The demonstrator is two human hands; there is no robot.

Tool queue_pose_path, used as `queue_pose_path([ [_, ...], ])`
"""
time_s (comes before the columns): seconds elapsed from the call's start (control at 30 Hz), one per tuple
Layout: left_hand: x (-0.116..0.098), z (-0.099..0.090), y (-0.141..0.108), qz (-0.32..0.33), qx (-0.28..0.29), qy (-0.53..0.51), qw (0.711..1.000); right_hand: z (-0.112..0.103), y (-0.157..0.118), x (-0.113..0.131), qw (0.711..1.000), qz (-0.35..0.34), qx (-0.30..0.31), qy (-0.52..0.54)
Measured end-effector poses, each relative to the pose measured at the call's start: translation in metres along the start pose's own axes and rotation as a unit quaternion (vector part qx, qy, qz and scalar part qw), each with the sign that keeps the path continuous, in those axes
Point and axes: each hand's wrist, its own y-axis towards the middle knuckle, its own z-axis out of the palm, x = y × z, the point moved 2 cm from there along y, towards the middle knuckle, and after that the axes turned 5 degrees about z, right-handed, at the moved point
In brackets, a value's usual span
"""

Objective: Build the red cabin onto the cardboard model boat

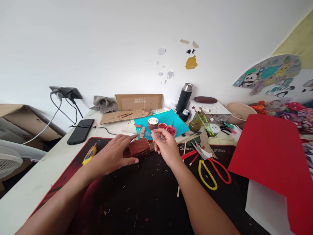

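Note:
A small box-like piece painted reddish brown (140, 147), with what looks like bare cardboard at its right end, lies on the black desk mat. My left hand (116, 150) spans its left end, fingers along the far side and thumb at the near side, steadying it. Just past the right end, my right hand (164, 142) is closed in a pinch; whatever sits between its fingertips is too small to make out. Behind the hands are a brown round container with a white top (153, 122) and two small pots of red paint (171, 131), on a blue sheet (179, 125).
Scissors with red and yellow handles (207, 168) lie right of my right forearm, near a thin wooden stick (178, 191). Red card (269, 153) rises at the right. A yellow glue-gun-like tool (90, 155) and a phone (80, 131) lie left. A black flask (184, 98) stands behind.

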Motion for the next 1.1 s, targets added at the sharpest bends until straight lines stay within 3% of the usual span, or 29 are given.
queue_pose_path([
  [0.27,0.002,0.009,-0.001,-0.033,-0.017,-0.025,0.999,-0.003,0.003,-0.005,0.996,-0.038,-0.004,-0.084],
  [0.47,-0.003,-0.003,0.002,-0.069,-0.03,-0.095,0.993,-0.002,-0.002,-0.001,0.97,-0.124,-0.043,-0.203],
  [0.7,0.001,-0.028,-0.002,-0.133,-0.032,-0.236,0.962,-0.007,-0.002,0.005,0.978,-0.117,-0.053,-0.162],
  [0.9,0.011,-0.027,-0.008,-0.147,-0.045,-0.24,0.958,-0.006,-0.003,0.006,0.978,-0.124,-0.044,-0.164],
  [1.1,0.005,-0.029,-0.006,-0.132,-0.042,-0.269,0.953,-0.004,-0.005,0.01,0.973,-0.14,-0.029,-0.183],
])
